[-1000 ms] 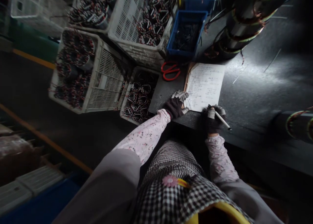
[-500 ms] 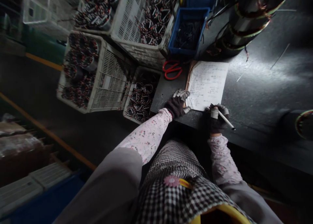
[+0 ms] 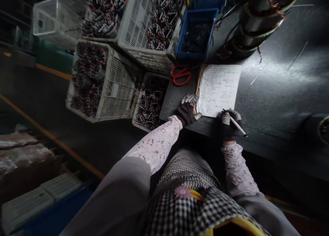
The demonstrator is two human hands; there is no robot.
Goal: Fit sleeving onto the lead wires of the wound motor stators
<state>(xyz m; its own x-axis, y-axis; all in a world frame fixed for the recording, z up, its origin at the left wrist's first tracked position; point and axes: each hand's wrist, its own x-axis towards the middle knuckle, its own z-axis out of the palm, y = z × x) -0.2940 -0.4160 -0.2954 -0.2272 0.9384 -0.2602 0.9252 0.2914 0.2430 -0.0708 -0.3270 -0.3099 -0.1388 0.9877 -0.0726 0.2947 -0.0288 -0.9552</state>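
Observation:
An open notebook [image 3: 219,88] with handwritten lines lies on the dark worktable [image 3: 272,109]. My left hand [image 3: 188,109], in a dark glove with grey-wrapped fingertips, rests with fingers spread at the notebook's lower left edge. At the lower right corner of the page, my right hand [image 3: 230,124] grips a white pen [image 3: 238,127], its tip end toward the paper and its back end slanting down to the right. Red-handled scissors [image 3: 181,74] lie left of the notebook, beyond my left hand; their blades are hard to make out.
Blue bins [image 3: 196,33] stand behind the notebook. Pale plastic crates [image 3: 117,88] full of wired coil parts are at the left, with a lower crate [image 3: 147,105] beside the table edge. Stacked metal cylinders with copper windings [image 3: 257,26] stand at the back right; another cylinder [image 3: 324,129] is at the right.
The view has shifted slightly, so the crates appear a little farther right. Both hands keep nearly the same place at the notebook, and the pen is still in my right hand.

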